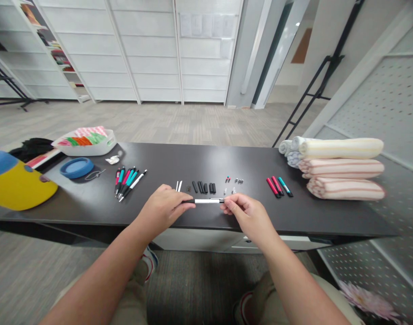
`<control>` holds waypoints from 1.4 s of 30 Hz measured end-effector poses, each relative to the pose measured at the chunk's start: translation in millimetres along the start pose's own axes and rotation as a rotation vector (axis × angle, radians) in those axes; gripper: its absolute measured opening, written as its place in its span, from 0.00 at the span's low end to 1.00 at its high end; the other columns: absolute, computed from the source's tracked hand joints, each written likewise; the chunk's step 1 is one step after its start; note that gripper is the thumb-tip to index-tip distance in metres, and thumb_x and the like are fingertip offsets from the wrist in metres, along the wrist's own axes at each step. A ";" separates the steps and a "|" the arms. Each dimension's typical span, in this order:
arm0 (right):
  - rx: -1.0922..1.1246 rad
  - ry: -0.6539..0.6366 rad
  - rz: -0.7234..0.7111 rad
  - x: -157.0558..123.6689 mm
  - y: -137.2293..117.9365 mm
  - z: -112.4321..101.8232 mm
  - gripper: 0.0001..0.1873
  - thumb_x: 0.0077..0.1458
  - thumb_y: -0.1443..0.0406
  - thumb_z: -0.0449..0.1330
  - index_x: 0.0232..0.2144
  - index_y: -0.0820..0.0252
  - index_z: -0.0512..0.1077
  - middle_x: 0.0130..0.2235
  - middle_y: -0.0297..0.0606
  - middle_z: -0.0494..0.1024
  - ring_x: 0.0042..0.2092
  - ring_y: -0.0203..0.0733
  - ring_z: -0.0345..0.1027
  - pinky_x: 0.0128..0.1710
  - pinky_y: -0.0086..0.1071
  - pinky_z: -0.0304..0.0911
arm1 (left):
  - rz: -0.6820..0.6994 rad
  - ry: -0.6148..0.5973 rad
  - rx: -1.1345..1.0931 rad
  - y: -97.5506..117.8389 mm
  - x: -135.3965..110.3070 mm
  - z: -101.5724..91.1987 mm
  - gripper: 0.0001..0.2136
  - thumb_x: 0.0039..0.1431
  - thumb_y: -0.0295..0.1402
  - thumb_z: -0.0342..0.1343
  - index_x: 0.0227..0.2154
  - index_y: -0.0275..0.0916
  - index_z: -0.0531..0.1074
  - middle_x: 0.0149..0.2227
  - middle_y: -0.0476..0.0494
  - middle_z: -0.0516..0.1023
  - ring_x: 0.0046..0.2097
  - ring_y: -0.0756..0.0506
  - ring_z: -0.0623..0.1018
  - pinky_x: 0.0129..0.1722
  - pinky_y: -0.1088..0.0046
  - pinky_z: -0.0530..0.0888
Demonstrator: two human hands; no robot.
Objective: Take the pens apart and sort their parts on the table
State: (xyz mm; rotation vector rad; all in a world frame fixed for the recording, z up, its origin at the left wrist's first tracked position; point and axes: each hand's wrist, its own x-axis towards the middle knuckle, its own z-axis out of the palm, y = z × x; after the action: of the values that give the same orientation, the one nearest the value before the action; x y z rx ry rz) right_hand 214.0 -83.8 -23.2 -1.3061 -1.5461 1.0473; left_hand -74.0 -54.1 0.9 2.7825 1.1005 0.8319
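Both hands are closed on one white pen (206, 201), which is held level over the front of the table (199, 158). The left hand (162, 208) grips the black end between thumb and fingers. The right hand (248, 217) pinches the opposite end, just beside a metal fitting (217, 199).

Directly behind the pen, laid out in a row on the table, are two white pieces (178, 186), black pieces (202, 188) and small parts (235, 181), the last probably metal, though too small to identify. To the left of this row lies a group of assembled pens (127, 183); to the right lie three pens (278, 186) in red and teal.

Folded towels (341, 167) are stacked at the right end of the table. At the left end are a blue dish (76, 167), a white basket (84, 146) holding colored items, and a black cloth (33, 149). A yellow object (18, 186) sits at the left edge of the view
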 end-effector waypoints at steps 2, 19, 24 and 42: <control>-0.002 0.004 0.004 0.2 -0.4 0.0 0.17 0.65 0.50 0.60 0.37 0.56 0.78 0.36 0.37 0.85 0.36 0.41 0.78 0.41 0.33 0.70 | -0.011 -0.014 -0.004 0.9 0.9 -0.4 0.12 0.73 0.41 0.53 0.42 0.40 0.77 0.37 0.48 0.84 0.39 0.46 0.80 0.46 0.66 0.65; 0.071 0.054 0.016 1.6 -1.4 -0.3 0.18 0.61 0.50 0.64 0.38 0.58 0.80 0.34 0.40 0.85 0.35 0.42 0.78 0.39 0.34 0.72 | -0.080 0.043 -0.090 -0.3 0.9 -2.9 0.13 0.68 0.47 0.59 0.42 0.43 0.80 0.30 0.52 0.81 0.32 0.48 0.76 0.42 0.70 0.67; 0.135 0.071 0.028 0.8 -0.7 -0.8 0.19 0.59 0.49 0.65 0.38 0.59 0.80 0.35 0.41 0.85 0.35 0.42 0.79 0.39 0.35 0.73 | -0.105 0.030 -0.143 2.1 2.5 -9.0 0.19 0.74 0.38 0.48 0.27 0.41 0.76 0.28 0.52 0.82 0.34 0.48 0.78 0.42 0.71 0.67; -0.840 0.128 -0.194 45.5 -38.3 -66.9 0.08 0.63 0.59 0.62 0.36 0.53 0.80 0.35 0.37 0.85 0.37 0.46 0.78 0.37 0.36 0.66 | -0.245 0.147 -0.192 3.7 2.2 -10.0 0.09 0.66 0.42 0.59 0.38 0.45 0.81 0.35 0.50 0.84 0.37 0.47 0.80 0.38 0.74 0.72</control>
State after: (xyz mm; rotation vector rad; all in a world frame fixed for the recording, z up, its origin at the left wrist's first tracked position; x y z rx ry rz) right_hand 261.4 -37.5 37.1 -1.6659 -2.0523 0.1530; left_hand -75.3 -57.0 11.4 2.4038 1.2753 1.0614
